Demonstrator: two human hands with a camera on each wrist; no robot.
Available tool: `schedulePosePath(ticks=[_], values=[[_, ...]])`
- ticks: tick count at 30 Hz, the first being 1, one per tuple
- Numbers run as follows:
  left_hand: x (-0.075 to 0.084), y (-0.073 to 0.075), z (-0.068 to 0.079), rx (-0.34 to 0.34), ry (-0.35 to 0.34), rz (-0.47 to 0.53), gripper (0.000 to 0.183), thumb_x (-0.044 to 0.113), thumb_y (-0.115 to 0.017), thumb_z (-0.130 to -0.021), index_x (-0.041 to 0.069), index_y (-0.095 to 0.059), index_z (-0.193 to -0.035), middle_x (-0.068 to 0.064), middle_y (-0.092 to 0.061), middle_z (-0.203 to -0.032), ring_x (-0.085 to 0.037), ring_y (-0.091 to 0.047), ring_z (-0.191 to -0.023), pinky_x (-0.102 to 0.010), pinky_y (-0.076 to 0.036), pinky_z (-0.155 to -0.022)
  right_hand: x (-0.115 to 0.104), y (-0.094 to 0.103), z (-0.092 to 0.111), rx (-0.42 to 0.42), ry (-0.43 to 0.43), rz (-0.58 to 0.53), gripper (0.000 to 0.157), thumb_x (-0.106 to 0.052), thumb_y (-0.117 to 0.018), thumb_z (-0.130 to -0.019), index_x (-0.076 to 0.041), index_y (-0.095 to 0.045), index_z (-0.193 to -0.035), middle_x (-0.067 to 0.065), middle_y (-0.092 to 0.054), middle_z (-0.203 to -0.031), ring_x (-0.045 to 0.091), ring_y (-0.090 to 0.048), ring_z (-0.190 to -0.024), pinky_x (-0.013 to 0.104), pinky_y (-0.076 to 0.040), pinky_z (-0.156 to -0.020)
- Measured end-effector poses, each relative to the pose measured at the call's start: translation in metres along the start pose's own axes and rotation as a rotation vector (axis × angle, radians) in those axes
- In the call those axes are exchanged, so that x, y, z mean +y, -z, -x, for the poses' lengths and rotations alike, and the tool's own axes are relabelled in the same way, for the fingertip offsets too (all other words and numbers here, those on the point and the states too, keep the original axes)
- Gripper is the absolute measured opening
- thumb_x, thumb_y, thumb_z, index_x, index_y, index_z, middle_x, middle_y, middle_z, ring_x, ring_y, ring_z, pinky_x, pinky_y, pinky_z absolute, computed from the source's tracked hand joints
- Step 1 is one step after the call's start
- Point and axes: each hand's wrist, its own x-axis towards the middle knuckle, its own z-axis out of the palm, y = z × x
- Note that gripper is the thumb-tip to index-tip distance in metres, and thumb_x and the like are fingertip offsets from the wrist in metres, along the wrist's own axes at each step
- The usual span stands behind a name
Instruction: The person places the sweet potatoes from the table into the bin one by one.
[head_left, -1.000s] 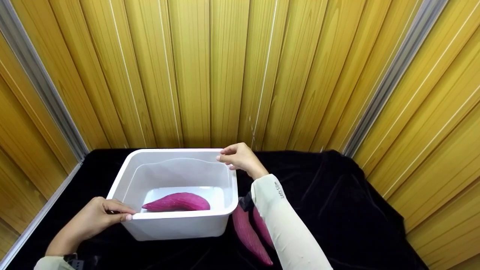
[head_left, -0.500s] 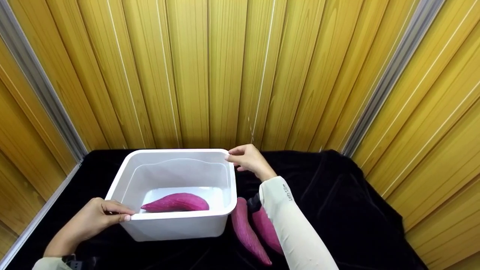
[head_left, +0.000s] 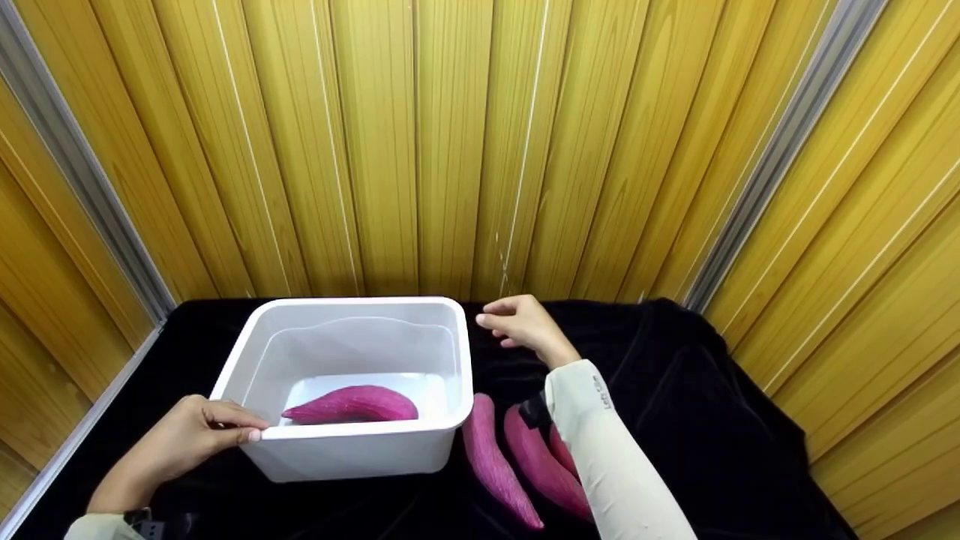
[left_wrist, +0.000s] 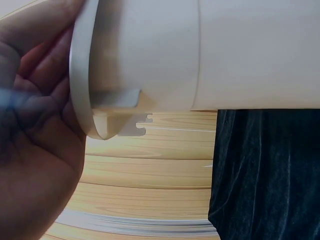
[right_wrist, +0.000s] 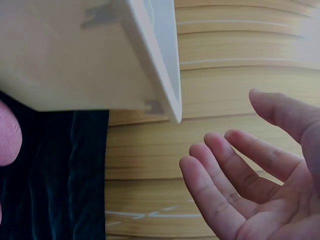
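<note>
A white plastic bin [head_left: 352, 454] stands on the left part of the black cloth, with one purple-pink sweet potato [head_left: 360, 403] lying on its floor. My left hand [head_left: 184, 435] pinches the rim at the bin's near left corner; the left wrist view shows the rim [left_wrist: 82, 70] against its fingers. To the right of the bin, apart from it, my right hand [head_left: 529, 328] hovers with fingers loosely bent and nothing in them. Below that forearm lie a sweet potato [head_left: 495, 465], a second sweet potato [head_left: 541, 469] and a third one [head_left: 561, 450], partly hidden by the sleeve.
Black velvet cloth [head_left: 697, 420] covers the table and has folds on the right. Yellow wood-patterned panels [head_left: 450, 150] rise behind and at both sides, with grey metal strips [head_left: 795, 150] in the corners.
My right hand has let go of the bin's far right corner and moved right, uncovering more of the sweet potatoes. The left hand and the bin have hardly moved.
</note>
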Motion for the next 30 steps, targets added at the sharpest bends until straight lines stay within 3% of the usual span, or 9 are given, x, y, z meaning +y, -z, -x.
schedulePosePath(ticks=[21, 30], values=[[-0.001, 0.002, 0.002, 0.005, 0.01, -0.028, 0.008, 0.009, -0.078, -0.077, 0.011, -0.079, -0.085, 0.003, -0.076, -0.085, 0.008, -0.059, -0.083, -0.01, -0.046, -0.071, 0.052, 0.032, 0.017, 0.023, -0.044, -0.01, 0.045, -0.024, -0.07, -0.088, 0.002, -0.06, -0.125, 0.019, -0.062, -0.123, 0.017, -0.065, -0.088, 0.035, -0.057, -0.075], [0.0, 0.002, 0.003, 0.009, -0.007, -0.009, 0.008, 0.008, -0.078, -0.077, 0.011, -0.079, -0.084, 0.005, -0.075, -0.085, 0.008, -0.06, -0.083, -0.009, -0.045, -0.071, 0.084, 0.044, 0.029, 0.016, -0.061, -0.021, 0.046, -0.023, -0.068, -0.088, 0.003, -0.059, -0.125, 0.017, -0.067, -0.115, 0.019, -0.065, -0.09, 0.04, -0.056, -0.08]])
